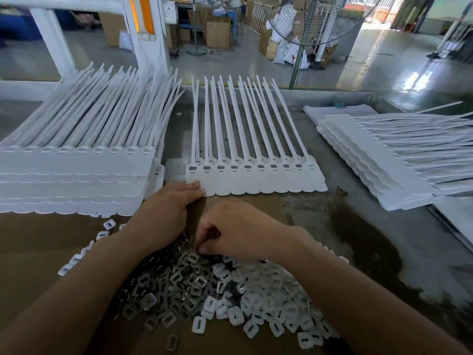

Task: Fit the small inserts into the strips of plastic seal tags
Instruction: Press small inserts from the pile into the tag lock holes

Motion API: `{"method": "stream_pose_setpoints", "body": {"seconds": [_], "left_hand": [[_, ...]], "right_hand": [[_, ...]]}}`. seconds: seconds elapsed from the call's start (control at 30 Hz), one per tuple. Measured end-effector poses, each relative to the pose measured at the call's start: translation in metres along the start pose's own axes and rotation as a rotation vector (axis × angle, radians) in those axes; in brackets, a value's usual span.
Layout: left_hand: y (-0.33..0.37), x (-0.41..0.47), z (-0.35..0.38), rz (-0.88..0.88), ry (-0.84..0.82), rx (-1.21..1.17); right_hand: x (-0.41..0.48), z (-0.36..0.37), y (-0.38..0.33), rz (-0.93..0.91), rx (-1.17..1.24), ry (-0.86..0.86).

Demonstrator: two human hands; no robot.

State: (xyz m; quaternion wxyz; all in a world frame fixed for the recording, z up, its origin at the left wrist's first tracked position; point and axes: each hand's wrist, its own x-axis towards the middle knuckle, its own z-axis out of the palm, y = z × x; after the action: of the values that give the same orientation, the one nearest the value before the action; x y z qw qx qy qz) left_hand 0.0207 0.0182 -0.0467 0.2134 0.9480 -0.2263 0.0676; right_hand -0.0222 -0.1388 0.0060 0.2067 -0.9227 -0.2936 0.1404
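Three lots of white seal-tag strips lie on a grey worktop (332,206) that fills the middle and right of the frame.

The biggest is the left stack (76,175), at centre left. It is many strips deep, with the flat heads lined up along its lower edge. The long tails run up and to the right, toward the top centre.

The right stack (384,160) sits at the right edge and is turned the other way. Its heads face left and down, and its tails reach out past the right side of the frame.

Between the two stacks lies a single strip (256,180) of about ten joined tags. Its long axis runs bottom to top, with the heads and their small windows nearest the lower edge. The thin tails point toward the top and fan slightly right.

A brown cardboard sheet (38,239) covers the lower left. On it, at bottom centre, is a heap of inserts (230,290): small square white plastic pieces, with darker metal ones on the heap's left side.

The left hand (166,211) rests with fairly straight fingers on the lower left corner of the single strip, grasping nothing. The right hand (238,231) is curled, its fingertips down in the top of the heap. Whether they hold an insert cannot be told.
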Motion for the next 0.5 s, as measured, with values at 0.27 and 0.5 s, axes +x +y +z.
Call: {"method": "stream_pose_setpoints", "body": {"seconds": [0.27, 0.5], "left_hand": [[0.0004, 0.0024, 0.001, 0.013, 0.009, -0.002], [0.0003, 0.0043, 0.0026, 0.001, 0.013, -0.005]], "right_hand": [[0.0037, 0.0088, -0.0073, -0.007, -0.17, -0.008], [0.0017, 0.0105, -0.0107, 0.014, -0.256, 0.007]]}}
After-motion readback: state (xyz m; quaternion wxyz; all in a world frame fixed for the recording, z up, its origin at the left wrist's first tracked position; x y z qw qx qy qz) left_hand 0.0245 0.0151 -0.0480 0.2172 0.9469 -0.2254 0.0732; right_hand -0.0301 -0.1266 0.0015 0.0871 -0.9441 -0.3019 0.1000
